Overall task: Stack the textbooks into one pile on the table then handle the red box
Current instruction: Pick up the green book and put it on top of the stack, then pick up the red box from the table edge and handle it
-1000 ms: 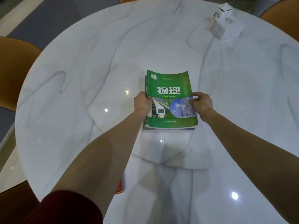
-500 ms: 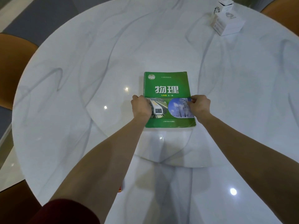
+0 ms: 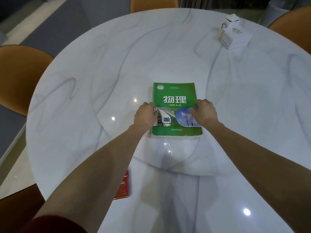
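Your left hand (image 3: 145, 115) and right hand (image 3: 204, 113) have loosened, fingers curled on the squared textbook pile (image 3: 175, 105) mid-surface (image 3: 84, 98), gripping nothing; red box (image 3: 122, 187) beneath your left forearm.

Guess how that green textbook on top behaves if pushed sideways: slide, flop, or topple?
The green textbook lies flat on the glossy marble table, so the pile would probably slide, not topple. Its worn corners suggest a soft cover, likely bending if lifted by one edge. Both hands flank it.
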A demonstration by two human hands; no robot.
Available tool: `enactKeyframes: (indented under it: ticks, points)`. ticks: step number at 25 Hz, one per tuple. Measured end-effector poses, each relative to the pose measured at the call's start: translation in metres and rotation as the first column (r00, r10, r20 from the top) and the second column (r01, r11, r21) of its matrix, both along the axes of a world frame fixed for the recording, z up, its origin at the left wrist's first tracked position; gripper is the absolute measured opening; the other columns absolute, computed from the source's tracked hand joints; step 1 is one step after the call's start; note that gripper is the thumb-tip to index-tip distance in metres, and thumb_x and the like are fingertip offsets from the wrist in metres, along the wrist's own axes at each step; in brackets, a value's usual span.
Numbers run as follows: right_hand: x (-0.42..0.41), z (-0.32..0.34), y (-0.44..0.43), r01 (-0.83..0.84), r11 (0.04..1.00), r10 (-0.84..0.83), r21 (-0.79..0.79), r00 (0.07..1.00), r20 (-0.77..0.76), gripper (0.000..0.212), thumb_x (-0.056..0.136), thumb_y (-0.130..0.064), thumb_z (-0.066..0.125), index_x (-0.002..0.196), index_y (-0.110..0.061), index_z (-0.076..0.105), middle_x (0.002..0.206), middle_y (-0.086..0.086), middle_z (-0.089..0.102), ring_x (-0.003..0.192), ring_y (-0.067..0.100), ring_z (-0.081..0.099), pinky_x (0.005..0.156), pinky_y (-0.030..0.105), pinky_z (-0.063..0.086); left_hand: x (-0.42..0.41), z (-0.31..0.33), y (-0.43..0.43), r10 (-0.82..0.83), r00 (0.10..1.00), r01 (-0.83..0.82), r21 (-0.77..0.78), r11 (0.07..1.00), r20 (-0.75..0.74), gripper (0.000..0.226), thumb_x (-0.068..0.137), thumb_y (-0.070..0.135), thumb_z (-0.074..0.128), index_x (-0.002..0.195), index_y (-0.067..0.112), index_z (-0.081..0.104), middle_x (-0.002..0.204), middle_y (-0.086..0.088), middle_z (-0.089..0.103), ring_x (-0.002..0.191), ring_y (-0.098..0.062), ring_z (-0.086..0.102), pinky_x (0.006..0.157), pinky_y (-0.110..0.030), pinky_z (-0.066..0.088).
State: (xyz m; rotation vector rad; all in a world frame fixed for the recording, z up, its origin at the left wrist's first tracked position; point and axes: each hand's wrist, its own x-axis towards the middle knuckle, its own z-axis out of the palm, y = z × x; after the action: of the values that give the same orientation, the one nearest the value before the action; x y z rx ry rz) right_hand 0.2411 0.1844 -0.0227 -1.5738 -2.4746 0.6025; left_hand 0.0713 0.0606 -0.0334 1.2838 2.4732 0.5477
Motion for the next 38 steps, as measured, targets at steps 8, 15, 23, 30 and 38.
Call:
enactKeyframes:
  ticks: [8, 15, 23, 30, 38]
  points:
    - [-0.021, 0.042, -0.061, -0.325, 0.922, 0.306, 0.212, 0.945, 0.119, 0.027, 0.09, -0.02, 0.047, 0.104, -0.002, 0.063, 0.102, 0.018, 0.063, 0.092, 0.033, 0.058, 0.079, 0.039, 0.048, 0.005, 0.045, -0.052, -0.143, 0.938, 0.115, -0.103, 0.988, -0.317, 0.033, 0.094, 0.025, 0.044, 0.12, 0.008, 0.054, 0.113, -0.014, 0.058, 0.103, -0.031, 0.053, 0.079, -0.04, 0.046]
    - [-0.037, 0.042, -0.133, -0.473, 0.866, 0.45, 0.161, 0.879, 0.159, 0.032, 0.089, -0.023, 0.047, 0.111, -0.005, 0.06, 0.111, 0.019, 0.063, 0.1, 0.034, 0.059, 0.079, 0.039, 0.049, 0.004, 0.052, -0.131, -0.163, 0.943, 0.112, -0.187, 0.976, -0.289, 0.037, 0.092, 0.021, 0.048, 0.128, 0.01, 0.048, 0.125, -0.011, 0.053, 0.115, -0.028, 0.047, 0.087, -0.038, 0.045]
    - [-0.042, -0.003, -0.216, -0.557, 0.827, 0.561, -0.069, 0.814, 0.153, 0.034, 0.093, -0.025, 0.041, 0.119, -0.008, 0.055, 0.118, 0.014, 0.058, 0.109, 0.031, 0.053, 0.089, 0.039, 0.045, 0.016, 0.001, -0.231, -0.159, 0.985, 0.141, -0.207, 0.968, -0.069, 0.067, 0.084, 0.037, 0.063, 0.139, 0.013, 0.035, 0.143, -0.009, 0.04, 0.133, -0.024, 0.034, 0.099, -0.038, 0.044]
    - [-0.038, -0.041, -0.267, -0.497, 0.833, 0.529, -0.243, 0.844, 0.086, 0.033, 0.093, -0.027, 0.045, 0.117, -0.007, 0.057, 0.116, 0.014, 0.061, 0.108, 0.03, 0.056, 0.087, 0.038, 0.048, 0.026, -0.044, -0.268, -0.224, 0.973, 0.231, -0.289, 0.929, 0.058, 0.108, 0.068, 0.044, 0.076, 0.148, 0.008, 0.013, 0.158, -0.012, 0.012, 0.147, -0.027, 0.006, 0.119, -0.036, 0.016]
    - [-0.043, -0.062, -0.293, -0.312, 0.851, 0.307, -0.422, 0.948, -0.083, 0.025, 0.089, -0.015, 0.053, 0.111, -0.007, 0.062, 0.108, 0.013, 0.069, 0.101, 0.029, 0.062, 0.084, 0.035, 0.051, 0.031, -0.062, -0.275, -0.203, 0.974, 0.213, -0.107, 0.971, 0.099, 0.078, 0.074, 0.031, 0.073, 0.137, 0.004, 0.036, 0.142, -0.013, 0.03, 0.128, -0.025, 0.039, 0.1, -0.037, 0.046]
